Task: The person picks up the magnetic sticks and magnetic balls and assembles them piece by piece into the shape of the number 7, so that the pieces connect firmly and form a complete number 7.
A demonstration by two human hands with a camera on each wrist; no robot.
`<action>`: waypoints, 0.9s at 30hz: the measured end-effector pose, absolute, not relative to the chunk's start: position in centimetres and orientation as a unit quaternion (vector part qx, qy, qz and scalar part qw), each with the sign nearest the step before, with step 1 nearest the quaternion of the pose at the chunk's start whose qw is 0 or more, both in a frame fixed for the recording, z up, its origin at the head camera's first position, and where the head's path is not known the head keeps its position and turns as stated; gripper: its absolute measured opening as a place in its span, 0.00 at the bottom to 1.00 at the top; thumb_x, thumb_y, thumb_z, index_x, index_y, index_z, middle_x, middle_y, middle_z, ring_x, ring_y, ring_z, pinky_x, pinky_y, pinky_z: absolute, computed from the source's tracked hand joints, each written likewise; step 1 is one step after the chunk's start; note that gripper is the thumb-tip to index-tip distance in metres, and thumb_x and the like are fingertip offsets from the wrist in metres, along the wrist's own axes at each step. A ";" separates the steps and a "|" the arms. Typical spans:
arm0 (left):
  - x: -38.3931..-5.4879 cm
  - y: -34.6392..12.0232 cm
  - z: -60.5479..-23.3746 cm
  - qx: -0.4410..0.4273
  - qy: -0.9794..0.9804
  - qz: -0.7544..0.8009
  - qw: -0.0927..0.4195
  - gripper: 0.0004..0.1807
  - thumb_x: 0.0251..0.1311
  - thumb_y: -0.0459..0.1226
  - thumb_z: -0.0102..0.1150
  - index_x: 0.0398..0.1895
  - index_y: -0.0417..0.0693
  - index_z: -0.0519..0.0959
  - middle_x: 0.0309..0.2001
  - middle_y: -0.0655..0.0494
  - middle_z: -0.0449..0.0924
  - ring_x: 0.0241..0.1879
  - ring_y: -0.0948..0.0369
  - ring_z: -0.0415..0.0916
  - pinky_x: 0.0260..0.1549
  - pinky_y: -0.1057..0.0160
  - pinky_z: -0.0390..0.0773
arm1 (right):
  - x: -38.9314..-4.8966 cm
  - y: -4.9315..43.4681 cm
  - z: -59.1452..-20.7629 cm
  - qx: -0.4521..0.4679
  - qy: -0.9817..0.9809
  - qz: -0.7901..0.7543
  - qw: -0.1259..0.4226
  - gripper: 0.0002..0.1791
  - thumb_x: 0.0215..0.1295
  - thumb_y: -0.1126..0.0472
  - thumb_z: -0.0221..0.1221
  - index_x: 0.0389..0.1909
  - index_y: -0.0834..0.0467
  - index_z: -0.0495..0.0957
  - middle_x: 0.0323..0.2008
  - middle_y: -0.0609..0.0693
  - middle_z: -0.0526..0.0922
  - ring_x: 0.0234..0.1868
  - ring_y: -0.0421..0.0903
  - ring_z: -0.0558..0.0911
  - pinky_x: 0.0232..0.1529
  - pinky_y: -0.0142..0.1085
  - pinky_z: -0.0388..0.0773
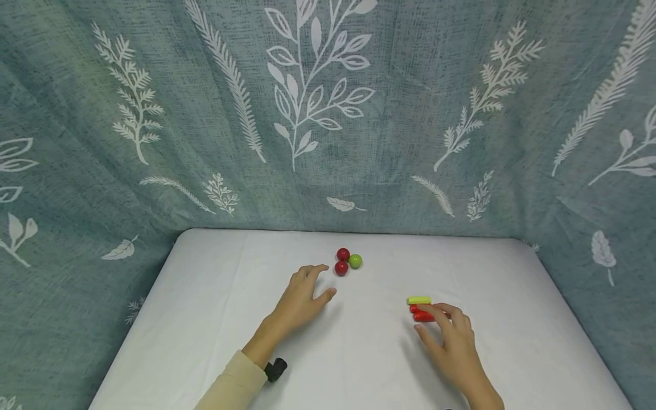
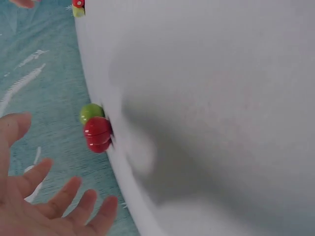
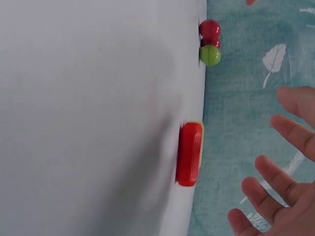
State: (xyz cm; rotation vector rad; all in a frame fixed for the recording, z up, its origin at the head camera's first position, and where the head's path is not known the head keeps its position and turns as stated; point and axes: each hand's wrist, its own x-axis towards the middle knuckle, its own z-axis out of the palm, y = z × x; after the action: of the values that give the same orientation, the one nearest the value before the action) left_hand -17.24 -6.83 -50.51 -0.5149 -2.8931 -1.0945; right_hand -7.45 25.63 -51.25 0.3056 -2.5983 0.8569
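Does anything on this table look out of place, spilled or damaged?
Nothing stands out. The red balls and green ball sit grouped, the red sticks and yellow stick lie side by side, and no spill or damage shows on the white table. In the head view, the right hand partly covers the red sticks.

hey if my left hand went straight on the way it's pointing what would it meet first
Probably the nearer red ball, just past the fingertips of your left hand. The hand looks raised above the white table, so it could pass over instead.
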 end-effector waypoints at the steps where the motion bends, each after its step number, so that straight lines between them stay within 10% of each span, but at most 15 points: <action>1: -17.7 -6.8 -50.7 -0.164 -0.920 -0.355 0.000 0.32 0.68 0.54 0.59 0.71 0.54 0.67 0.65 0.47 0.67 0.66 0.49 0.64 0.61 0.47 0.68 | -7.6 25.9 -51.3 0.104 -0.925 0.314 0.186 0.25 0.57 0.65 0.72 0.56 0.55 0.79 0.55 0.59 0.71 0.55 0.59 0.68 0.47 0.52 0.62; 27: -24.2 -4.5 -54.9 -0.126 -0.850 -0.508 -0.063 0.25 0.65 0.43 0.66 0.65 0.54 0.75 0.54 0.45 0.69 0.50 0.52 0.68 0.47 0.53 0.73 | -10.9 29.4 -53.4 -0.008 -0.912 0.410 0.022 0.12 0.70 0.60 0.62 0.52 0.57 0.82 0.52 0.59 0.72 0.43 0.49 0.67 0.37 0.37 0.67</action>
State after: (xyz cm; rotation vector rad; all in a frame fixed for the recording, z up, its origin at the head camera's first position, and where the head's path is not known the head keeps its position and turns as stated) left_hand -24.25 -4.49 -54.87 -0.4113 -2.7824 -1.6625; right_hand -10.90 29.44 -53.44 -0.0239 -2.8258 1.2689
